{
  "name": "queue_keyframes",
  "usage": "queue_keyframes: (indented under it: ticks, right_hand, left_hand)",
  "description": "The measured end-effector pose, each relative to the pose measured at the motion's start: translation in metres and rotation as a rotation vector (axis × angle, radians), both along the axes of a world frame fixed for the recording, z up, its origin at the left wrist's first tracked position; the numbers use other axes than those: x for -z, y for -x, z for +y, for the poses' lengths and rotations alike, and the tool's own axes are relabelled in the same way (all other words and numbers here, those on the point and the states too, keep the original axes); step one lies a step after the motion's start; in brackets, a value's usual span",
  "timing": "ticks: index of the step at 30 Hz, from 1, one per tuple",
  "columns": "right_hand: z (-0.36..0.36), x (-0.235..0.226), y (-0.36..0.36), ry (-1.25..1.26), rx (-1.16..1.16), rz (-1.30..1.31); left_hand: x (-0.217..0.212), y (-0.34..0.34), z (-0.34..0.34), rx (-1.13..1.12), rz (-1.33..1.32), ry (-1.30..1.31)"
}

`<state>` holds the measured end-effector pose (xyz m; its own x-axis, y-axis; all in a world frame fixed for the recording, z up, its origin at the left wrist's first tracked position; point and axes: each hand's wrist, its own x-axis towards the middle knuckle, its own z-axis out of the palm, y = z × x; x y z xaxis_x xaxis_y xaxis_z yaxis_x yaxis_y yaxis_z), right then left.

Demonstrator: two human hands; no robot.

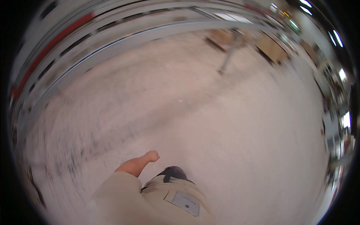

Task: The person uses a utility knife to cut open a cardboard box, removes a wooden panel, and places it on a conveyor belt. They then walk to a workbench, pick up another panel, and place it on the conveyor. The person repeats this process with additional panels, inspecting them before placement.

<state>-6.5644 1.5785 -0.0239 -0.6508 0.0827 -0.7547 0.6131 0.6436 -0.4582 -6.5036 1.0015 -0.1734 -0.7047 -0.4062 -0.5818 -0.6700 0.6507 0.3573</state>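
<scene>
My left hand (152, 156) hangs in front of my body over the pale floor (210, 123), at the end of a bent bare forearm. Its fingers look curled into a loose fist, though motion softens their outline. Nothing shows in it, and it touches nothing that I can see. Below it are my beige short-sleeved shirt (153, 204) with a pale chest patch (186, 203) and the dark tip of a shoe (175, 171). My right hand is out of the picture.
A long grey metal rail (150, 32) curves across the far left, with a red strip (56, 48) behind it. One support leg (228, 56) reaches the floor. Brown boxes (273, 48) stand beyond it. Blurred equipment (330, 129) lines the right side.
</scene>
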Motion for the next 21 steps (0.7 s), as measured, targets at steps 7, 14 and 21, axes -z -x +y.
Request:
queue_keyframes:
  ticks: [7,14,21]
  right_hand:
    - [0.017,-0.088,0.031,0.335,0.391,0.311]
    - [-0.086,-0.122,0.106,0.552,-0.219,0.317]
    - [-0.075,-0.187,0.289,0.268,-0.687,0.673]
  left_hand:
    - [-0.218,0.246,0.121,0.463,0.418,-0.587]
    - [-0.297,0.202,0.276,0.916,0.262,-0.738]
    - [-0.338,0.34,0.275,0.659,0.228,-0.501]
